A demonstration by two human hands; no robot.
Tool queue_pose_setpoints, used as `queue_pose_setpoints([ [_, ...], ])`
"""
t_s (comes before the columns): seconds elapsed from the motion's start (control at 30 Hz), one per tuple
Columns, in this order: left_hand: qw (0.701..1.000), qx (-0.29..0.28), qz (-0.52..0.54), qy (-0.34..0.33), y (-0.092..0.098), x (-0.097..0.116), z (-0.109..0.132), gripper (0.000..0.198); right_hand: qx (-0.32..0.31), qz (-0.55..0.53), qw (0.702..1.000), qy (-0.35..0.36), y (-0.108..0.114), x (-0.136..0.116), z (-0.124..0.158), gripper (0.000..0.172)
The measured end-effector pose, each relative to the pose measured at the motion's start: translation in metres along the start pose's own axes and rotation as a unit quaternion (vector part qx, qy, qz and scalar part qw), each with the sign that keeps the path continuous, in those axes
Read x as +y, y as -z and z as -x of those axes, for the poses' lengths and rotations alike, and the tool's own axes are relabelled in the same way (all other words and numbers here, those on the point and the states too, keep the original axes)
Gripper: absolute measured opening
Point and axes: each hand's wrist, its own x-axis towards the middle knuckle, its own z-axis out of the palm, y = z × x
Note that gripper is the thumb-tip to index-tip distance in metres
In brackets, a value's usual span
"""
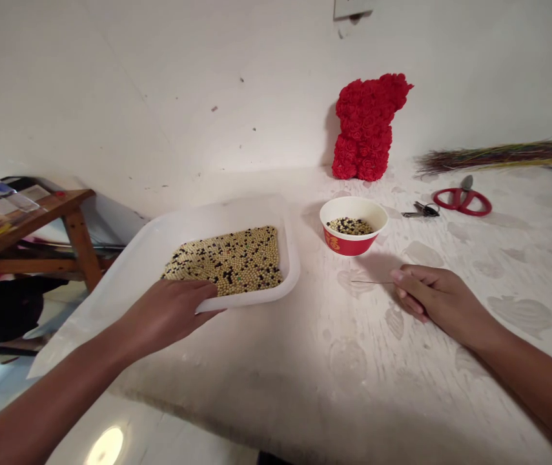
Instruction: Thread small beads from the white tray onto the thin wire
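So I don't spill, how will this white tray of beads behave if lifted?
The tray looks like thin plastic, so probably light and flexible. The round, loose beads would likely roll if it tilts.

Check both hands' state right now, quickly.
Left hand: closed, gripping the rim of the white plastic tray.
Right hand: closed, pinching a thin needle.

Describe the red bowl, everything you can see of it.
The bowl is small and round, white inside and red outside, with a gold mark on its outer wall; its material is hard to tell. It stands upright on the table, right of the tray, holding a shallow layer of pale and dark beans. Only the table touches its outside.
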Motion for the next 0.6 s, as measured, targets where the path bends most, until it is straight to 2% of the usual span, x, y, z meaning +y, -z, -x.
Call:
queue_pose_setpoints([
  [0.17, 1.0, 0.001, -0.01, 0.007, 0.0032, 0.0052, -0.0008, 0.031, 0.016, 0.008, 1.0, -0.012, -0.0008, 0.0007, -0.0003, 0.054],
  [0.6, 1.0, -0.013, 0.007, -0.008, -0.0017, 0.0023, 0.0085, 0.029, 0.004, 0.033, 0.999, -0.009, -0.0005, -0.0045, 0.0017, 0.05],
])
